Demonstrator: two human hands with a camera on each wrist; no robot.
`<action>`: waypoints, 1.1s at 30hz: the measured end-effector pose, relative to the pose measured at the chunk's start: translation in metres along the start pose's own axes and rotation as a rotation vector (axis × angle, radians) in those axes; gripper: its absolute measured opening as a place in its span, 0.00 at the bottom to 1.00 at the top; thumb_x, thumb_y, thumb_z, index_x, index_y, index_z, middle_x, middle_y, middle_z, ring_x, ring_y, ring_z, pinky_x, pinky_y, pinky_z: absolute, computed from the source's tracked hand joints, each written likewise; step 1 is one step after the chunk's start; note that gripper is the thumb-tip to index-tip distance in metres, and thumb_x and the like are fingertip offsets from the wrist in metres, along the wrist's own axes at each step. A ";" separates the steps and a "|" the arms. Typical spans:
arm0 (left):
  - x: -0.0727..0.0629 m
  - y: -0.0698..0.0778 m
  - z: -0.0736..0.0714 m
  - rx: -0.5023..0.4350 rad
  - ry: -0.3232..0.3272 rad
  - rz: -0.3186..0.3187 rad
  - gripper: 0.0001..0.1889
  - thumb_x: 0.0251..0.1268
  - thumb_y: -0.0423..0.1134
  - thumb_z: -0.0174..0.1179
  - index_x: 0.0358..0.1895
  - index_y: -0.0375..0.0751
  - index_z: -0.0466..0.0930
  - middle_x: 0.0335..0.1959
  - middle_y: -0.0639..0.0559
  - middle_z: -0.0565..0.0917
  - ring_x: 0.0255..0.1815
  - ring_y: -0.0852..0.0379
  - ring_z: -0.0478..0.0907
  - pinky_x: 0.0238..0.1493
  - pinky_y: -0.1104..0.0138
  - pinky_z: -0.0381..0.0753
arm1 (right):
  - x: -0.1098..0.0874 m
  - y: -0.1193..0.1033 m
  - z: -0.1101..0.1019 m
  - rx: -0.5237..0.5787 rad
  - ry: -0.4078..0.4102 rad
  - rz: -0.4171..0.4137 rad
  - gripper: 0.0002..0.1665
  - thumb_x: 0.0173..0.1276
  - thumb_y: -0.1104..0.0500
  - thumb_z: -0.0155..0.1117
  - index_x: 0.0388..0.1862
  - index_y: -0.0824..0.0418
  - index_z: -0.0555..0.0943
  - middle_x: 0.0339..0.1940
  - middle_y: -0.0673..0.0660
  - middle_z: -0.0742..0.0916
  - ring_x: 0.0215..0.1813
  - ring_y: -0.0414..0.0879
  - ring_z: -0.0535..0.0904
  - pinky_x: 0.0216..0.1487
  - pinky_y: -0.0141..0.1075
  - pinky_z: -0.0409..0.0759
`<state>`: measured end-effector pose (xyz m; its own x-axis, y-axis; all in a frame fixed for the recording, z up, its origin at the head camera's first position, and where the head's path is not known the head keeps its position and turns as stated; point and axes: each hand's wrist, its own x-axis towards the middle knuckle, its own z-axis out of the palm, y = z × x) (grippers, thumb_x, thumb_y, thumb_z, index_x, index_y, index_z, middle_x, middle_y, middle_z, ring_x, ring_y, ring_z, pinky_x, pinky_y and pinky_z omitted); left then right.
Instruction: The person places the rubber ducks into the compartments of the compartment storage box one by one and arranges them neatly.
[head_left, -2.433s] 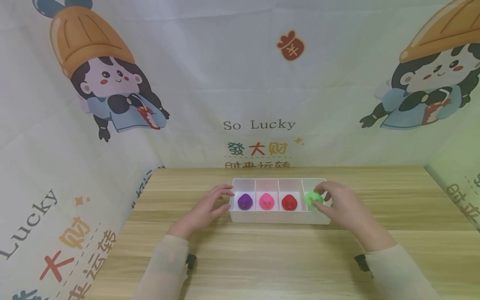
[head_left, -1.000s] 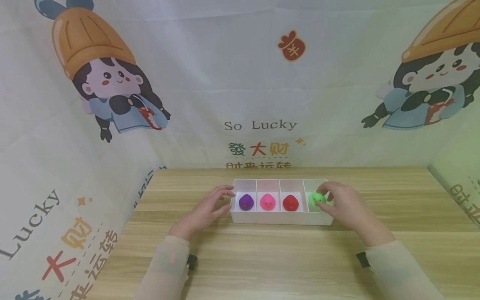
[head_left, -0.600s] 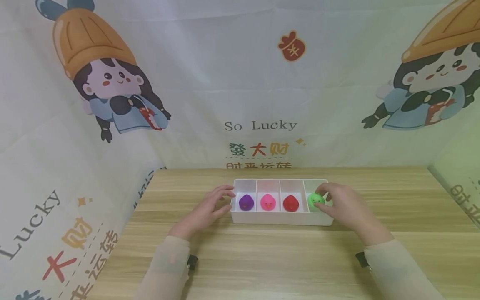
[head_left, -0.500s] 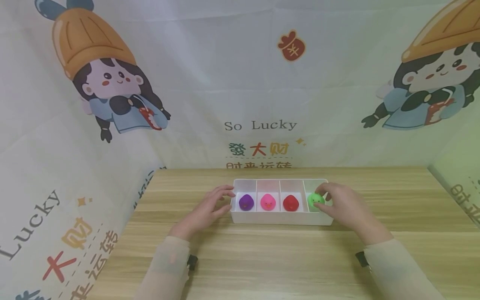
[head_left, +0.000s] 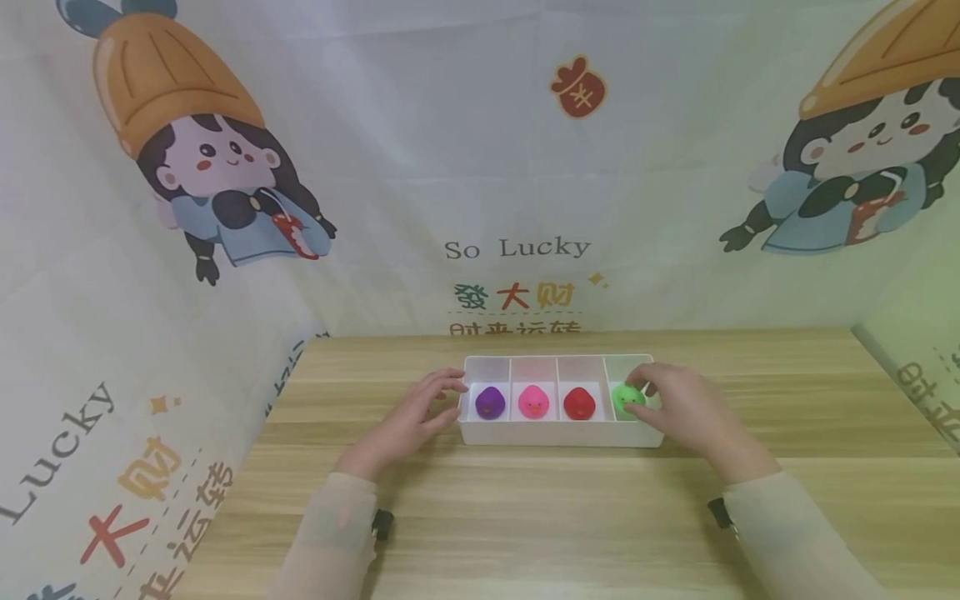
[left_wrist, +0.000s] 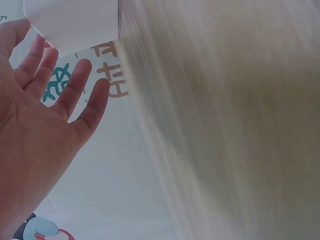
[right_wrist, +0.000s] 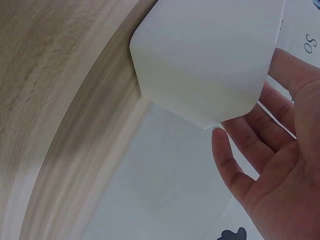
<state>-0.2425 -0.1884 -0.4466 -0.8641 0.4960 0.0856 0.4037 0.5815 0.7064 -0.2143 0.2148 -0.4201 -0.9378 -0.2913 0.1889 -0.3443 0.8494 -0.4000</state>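
Note:
In the head view, a white box (head_left: 558, 434) with a row of compartments holds several small toy ducks. The purple duck (head_left: 490, 403), pink duck (head_left: 533, 402) and red duck (head_left: 579, 404) each sit in a compartment of their own. At the rightmost compartment, my right hand (head_left: 686, 410) pinches the green duck (head_left: 627, 400) between thumb and fingers. My left hand (head_left: 411, 417) is at the box's left end, fingers spread and slightly bent by its rim. Both wrist views show the white box's end from outside; the ducks are hidden there.
The box stands on a wood-grain table (head_left: 540, 517), toward its back edge. A white printed cloth (head_left: 405, 150) hangs behind and at both sides.
The head view has shifted slightly. My right hand and the green duck moved a touch right, then back left, within the last compartment. My left hand stays by the box's left end.

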 end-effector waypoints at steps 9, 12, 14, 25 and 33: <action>0.001 -0.002 0.001 0.019 0.007 0.005 0.19 0.76 0.37 0.59 0.66 0.43 0.73 0.80 0.44 0.64 0.71 0.35 0.71 0.74 0.42 0.72 | 0.003 0.001 0.000 0.007 -0.026 -0.006 0.15 0.63 0.58 0.78 0.46 0.59 0.86 0.39 0.51 0.89 0.44 0.51 0.84 0.46 0.49 0.86; 0.001 -0.003 0.001 0.019 0.006 0.002 0.19 0.76 0.38 0.59 0.67 0.43 0.73 0.80 0.45 0.64 0.71 0.36 0.71 0.74 0.42 0.72 | 0.005 0.002 0.000 0.001 -0.029 -0.021 0.15 0.62 0.59 0.78 0.46 0.60 0.86 0.39 0.51 0.89 0.44 0.51 0.84 0.46 0.49 0.86; 0.001 -0.003 0.001 0.021 0.004 0.001 0.19 0.76 0.38 0.59 0.67 0.43 0.73 0.80 0.45 0.64 0.71 0.36 0.71 0.74 0.42 0.72 | 0.006 0.003 0.001 -0.001 -0.030 -0.032 0.14 0.62 0.59 0.78 0.45 0.60 0.86 0.38 0.52 0.89 0.44 0.51 0.85 0.46 0.49 0.86; 0.002 -0.003 0.001 0.029 -0.002 0.003 0.19 0.77 0.36 0.58 0.67 0.43 0.73 0.80 0.45 0.64 0.71 0.36 0.72 0.74 0.42 0.72 | 0.009 0.006 0.005 0.005 -0.025 -0.029 0.16 0.60 0.61 0.79 0.46 0.62 0.86 0.39 0.54 0.90 0.44 0.51 0.85 0.51 0.52 0.88; 0.002 -0.001 0.000 0.036 -0.001 -0.011 0.19 0.77 0.37 0.58 0.67 0.44 0.73 0.81 0.45 0.64 0.71 0.36 0.72 0.74 0.41 0.72 | 0.012 0.007 0.006 -0.003 -0.024 -0.059 0.15 0.60 0.61 0.80 0.44 0.62 0.86 0.37 0.53 0.90 0.42 0.49 0.86 0.53 0.53 0.86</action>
<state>-0.2446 -0.1883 -0.4475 -0.8681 0.4904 0.0772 0.4049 0.6094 0.6817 -0.2283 0.2142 -0.4262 -0.9165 -0.3515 0.1909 -0.3993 0.8317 -0.3857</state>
